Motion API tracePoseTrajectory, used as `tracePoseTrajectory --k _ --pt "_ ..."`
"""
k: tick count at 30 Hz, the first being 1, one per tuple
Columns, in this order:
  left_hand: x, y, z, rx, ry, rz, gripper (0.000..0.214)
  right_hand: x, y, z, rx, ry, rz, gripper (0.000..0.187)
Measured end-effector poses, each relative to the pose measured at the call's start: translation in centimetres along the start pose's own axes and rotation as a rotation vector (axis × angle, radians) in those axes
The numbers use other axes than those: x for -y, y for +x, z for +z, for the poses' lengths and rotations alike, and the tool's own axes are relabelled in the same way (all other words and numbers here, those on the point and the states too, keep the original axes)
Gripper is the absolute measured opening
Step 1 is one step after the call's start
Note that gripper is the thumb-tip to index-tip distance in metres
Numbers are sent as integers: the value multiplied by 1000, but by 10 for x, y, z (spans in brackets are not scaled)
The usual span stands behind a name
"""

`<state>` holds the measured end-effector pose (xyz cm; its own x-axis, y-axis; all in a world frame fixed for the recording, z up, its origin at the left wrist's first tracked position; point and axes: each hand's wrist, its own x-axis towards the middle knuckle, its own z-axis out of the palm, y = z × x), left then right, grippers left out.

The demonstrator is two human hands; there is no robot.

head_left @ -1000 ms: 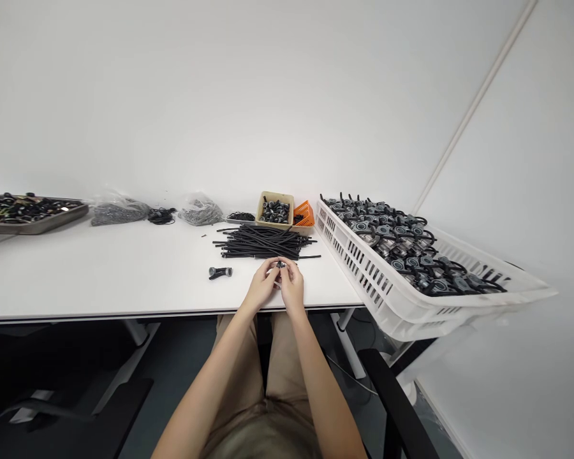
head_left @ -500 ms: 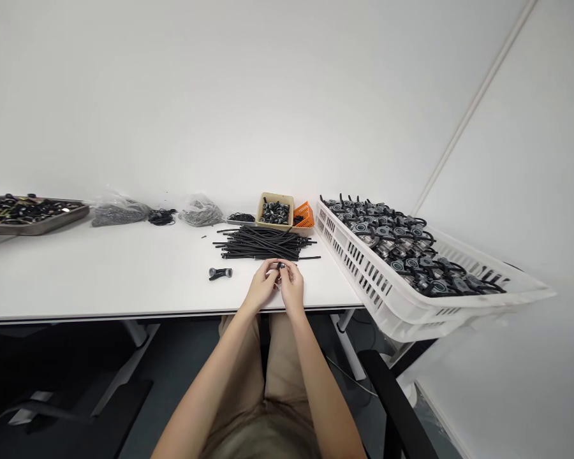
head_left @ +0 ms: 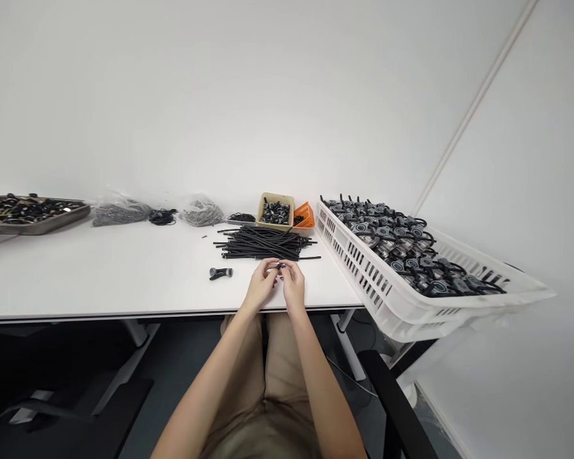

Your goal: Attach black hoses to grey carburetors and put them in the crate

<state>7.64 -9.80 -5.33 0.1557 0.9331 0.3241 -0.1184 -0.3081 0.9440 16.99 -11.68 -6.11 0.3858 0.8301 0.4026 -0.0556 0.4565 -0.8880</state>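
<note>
- We see the left hand (head_left: 261,285) and right hand (head_left: 294,285) pinching 1 small part (head_left: 280,265) together, just in front of the rods (head_left: 263,243).
- Its long axis and heading are too small to tell.

The small black part (head_left: 280,265) is largely covered by the left hand (head_left: 261,285) and the right hand (head_left: 294,285), so its shape cannot be told. The brown tray (head_left: 38,226) is cut off by the left edge. The contents of the beige box (head_left: 274,195) are too small to be identified.
</note>
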Motion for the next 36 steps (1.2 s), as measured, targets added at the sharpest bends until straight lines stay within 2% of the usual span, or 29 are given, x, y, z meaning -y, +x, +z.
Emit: tracePoseTrajectory --k 8,16,21,25,36 --pt "0 2 -1 -64 -43 32 31 -3 2 -1 -32 -8 73 24" --pt "-2 0 -1 1 -32 21 27 -2 1 0 13 -12 -25 25" --pt "-2 1 -1 7 20 19 28 -4 0 -1 -41 -83 -67 25" --pt "-1 1 -1 33 73 53 28 -6 0 -1 -87 -69 -59 26" --pt "7 2 -3 62 67 71 29 -7 1 -2 -74 -35 -65 27"
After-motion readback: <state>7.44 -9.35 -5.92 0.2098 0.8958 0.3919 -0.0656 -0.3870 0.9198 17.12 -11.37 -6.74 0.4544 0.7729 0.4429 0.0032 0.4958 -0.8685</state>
